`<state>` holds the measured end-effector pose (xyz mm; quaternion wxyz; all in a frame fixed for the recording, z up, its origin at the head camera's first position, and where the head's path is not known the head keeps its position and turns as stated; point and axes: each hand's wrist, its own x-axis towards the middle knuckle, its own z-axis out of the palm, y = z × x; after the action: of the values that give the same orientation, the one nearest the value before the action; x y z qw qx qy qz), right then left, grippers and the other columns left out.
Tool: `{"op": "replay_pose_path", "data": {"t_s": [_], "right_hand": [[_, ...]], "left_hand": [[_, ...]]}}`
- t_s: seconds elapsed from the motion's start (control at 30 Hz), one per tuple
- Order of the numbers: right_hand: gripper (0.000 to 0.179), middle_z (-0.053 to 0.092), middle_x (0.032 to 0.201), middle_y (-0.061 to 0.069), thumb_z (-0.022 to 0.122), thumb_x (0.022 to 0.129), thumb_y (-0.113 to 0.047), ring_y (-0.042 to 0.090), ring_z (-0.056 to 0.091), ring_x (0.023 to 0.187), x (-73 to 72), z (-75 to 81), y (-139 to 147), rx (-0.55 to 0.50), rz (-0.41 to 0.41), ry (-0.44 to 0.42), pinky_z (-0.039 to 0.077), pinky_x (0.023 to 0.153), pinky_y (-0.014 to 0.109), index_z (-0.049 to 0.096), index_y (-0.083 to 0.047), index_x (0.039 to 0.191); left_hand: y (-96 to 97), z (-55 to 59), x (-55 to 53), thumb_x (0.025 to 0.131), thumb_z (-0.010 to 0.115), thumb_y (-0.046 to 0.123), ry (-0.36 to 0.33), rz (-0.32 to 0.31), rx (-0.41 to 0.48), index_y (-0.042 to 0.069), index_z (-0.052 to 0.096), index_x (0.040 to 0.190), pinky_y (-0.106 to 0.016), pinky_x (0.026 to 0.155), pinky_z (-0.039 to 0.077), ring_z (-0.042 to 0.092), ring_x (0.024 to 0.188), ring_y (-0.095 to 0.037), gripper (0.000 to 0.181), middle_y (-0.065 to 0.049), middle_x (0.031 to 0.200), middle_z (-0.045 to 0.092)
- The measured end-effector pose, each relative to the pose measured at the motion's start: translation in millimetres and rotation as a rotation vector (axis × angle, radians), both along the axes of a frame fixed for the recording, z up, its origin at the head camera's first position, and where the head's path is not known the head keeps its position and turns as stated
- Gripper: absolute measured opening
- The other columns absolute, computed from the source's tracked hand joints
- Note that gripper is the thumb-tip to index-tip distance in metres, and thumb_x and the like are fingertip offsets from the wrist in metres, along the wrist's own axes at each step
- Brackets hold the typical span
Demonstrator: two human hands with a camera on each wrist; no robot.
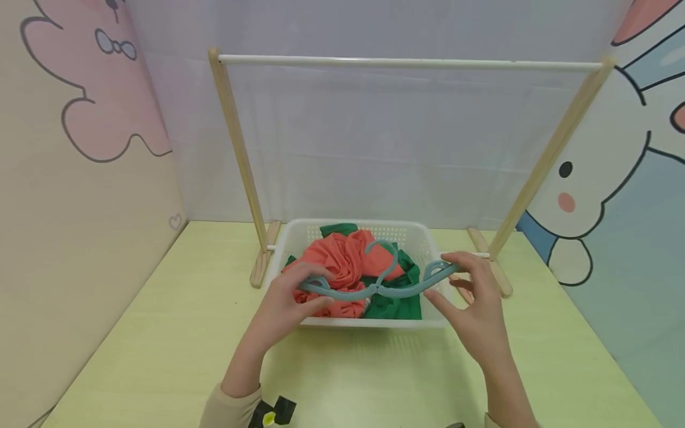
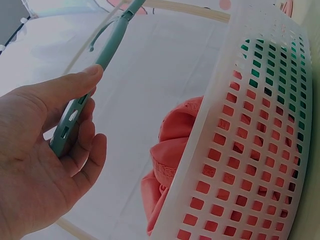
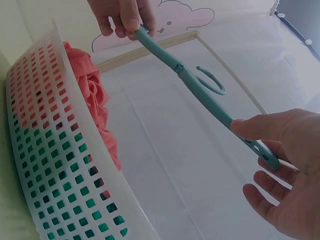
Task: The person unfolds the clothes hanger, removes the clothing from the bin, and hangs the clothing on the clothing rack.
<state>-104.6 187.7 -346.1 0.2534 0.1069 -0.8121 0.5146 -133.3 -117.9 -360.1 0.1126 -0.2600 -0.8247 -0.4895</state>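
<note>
A blue-green plastic clothes hanger (image 1: 377, 290) is held level by both hands over the front part of a white basket (image 1: 369, 323). My left hand (image 1: 291, 303) pinches its left end between thumb and fingers. At the other end, my right hand (image 1: 471, 303) grips the tip the same way, with the lower fingers loosely bent, as the right wrist view shows. The hanger's hook (image 3: 212, 82) points up and away from me. Inside the basket lie crumpled coral-red clothes (image 1: 337, 255) and green clothes (image 1: 398, 303), partly hidden behind the hanger and left hand.
Behind the basket stands a rack with a white rod (image 1: 407, 62) on two wooden posts (image 1: 241, 154). Its wooden feet (image 1: 262, 267) rest on the pale yellow-green table (image 1: 176, 333). Walls with cartoon drawings (image 1: 588, 178) border both sides.
</note>
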Motion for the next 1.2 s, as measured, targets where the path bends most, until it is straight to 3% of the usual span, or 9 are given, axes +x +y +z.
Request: {"op": "replay_pose_path", "data": {"t_s": [0.13,0.23,0.53,0.77,1.2], "right_hand": [[0.056,0.053,0.124,0.002,0.084,0.072,0.004,-0.002,0.039,0.113,0.3,-1.9,2.8,0.157,-0.090,0.031,0.038,0.085,0.007,0.065,-0.010,0.123],[0.054,0.055,0.120,0.006,0.086,0.069,0.004,-0.002,0.034,0.113,0.0,-3.1,5.0,0.191,-0.120,0.044,0.037,0.083,0.008,0.068,-0.010,0.118],[0.054,0.059,0.099,0.002,0.092,0.061,-0.001,-0.001,0.037,0.102,-4.9,-6.2,10.6,0.287,-0.160,0.097,0.036,0.083,-0.001,0.072,-0.011,0.110],[0.050,0.055,0.091,-0.003,0.091,0.066,-0.008,-0.001,0.045,0.086,-7.8,-4.4,9.7,0.286,-0.170,0.007,0.046,0.078,0.003,0.071,-0.013,0.111],[0.043,0.052,0.080,-0.005,0.093,0.062,-0.006,0.000,0.044,0.078,-13.6,-5.4,5.5,0.236,-0.158,0.057,0.036,0.067,0.011,0.074,-0.014,0.100]], "left_hand": [[-1.8,0.9,-0.6,0.078,0.084,0.013,-0.021,0.004,-0.005,0.015,0.068,0.108,-0.029,0.074,0.054,0.061,0.079,-0.017,0.035,0.002,0.096,0.066],[-2.6,0.0,-1.8,0.077,0.084,0.012,-0.039,0.011,-0.008,0.017,0.068,0.108,-0.029,0.075,0.053,0.060,0.081,-0.017,0.035,0.002,0.096,0.066],[-1.4,0.6,-6.9,0.079,0.082,0.013,-0.097,0.035,0.014,0.012,0.067,0.109,-0.026,0.079,0.055,0.064,0.085,-0.008,0.033,0.001,0.097,0.068],[3.6,2.3,-13.5,0.082,0.081,0.015,-0.143,0.093,0.042,0.014,0.067,0.111,-0.024,0.078,0.056,0.063,0.084,-0.010,0.033,0.000,0.099,0.068],[14.3,5.7,-14.3,0.082,0.081,0.014,-0.151,0.183,0.104,0.012,0.066,0.110,-0.022,0.076,0.054,0.061,0.082,-0.013,0.032,-0.002,0.096,0.068]]}}
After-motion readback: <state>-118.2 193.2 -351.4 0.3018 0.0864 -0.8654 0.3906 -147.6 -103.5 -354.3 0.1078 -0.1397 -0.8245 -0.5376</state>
